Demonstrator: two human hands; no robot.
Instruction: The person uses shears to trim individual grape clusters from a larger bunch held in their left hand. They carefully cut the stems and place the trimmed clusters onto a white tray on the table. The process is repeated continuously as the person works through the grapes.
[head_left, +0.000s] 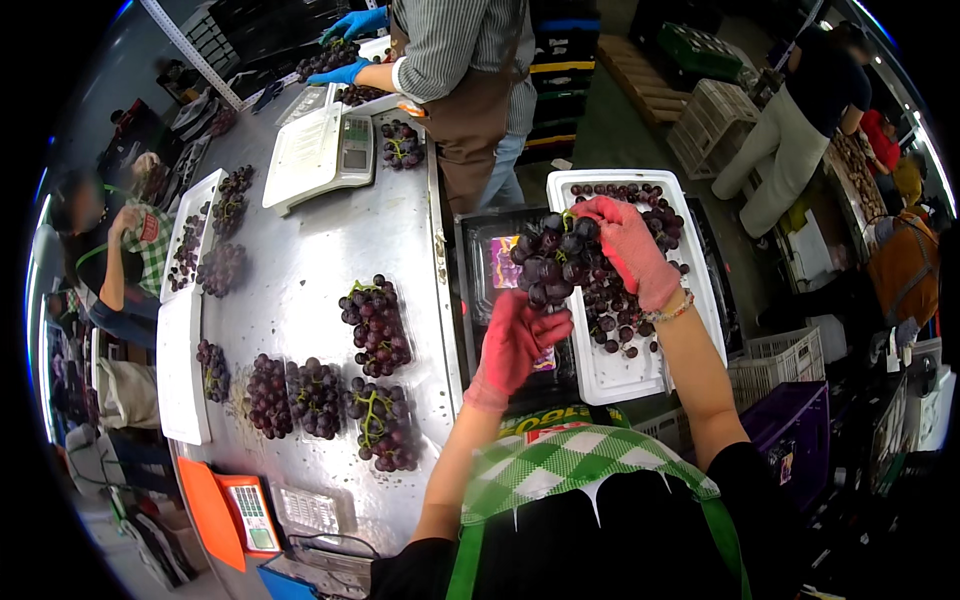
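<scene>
My right hand (628, 244), in a pink-red glove, grips a bunch of dark purple grapes (551, 266) by the top of its green stem. The bunch hangs over the left rim of a white foam tray (701, 300), which holds more bunches and several loose grapes. Just below the hanging bunch is my left hand (517, 337), in a matching glove, with thumb and fingers apart. Whether its fingertips touch the lowest grapes I cannot tell. Behind my left hand lies a black crate (480, 259) with purple printed labels (504, 262).
Left of me, a metal table (300, 315) bears several grape bunches (375, 326), a white scale (319, 154), an orange scale (244, 510) and clear plastic boxes (307, 510). A co-worker in blue gloves (341, 73) handles grapes at the far end. A purple crate (784, 442) stands at right.
</scene>
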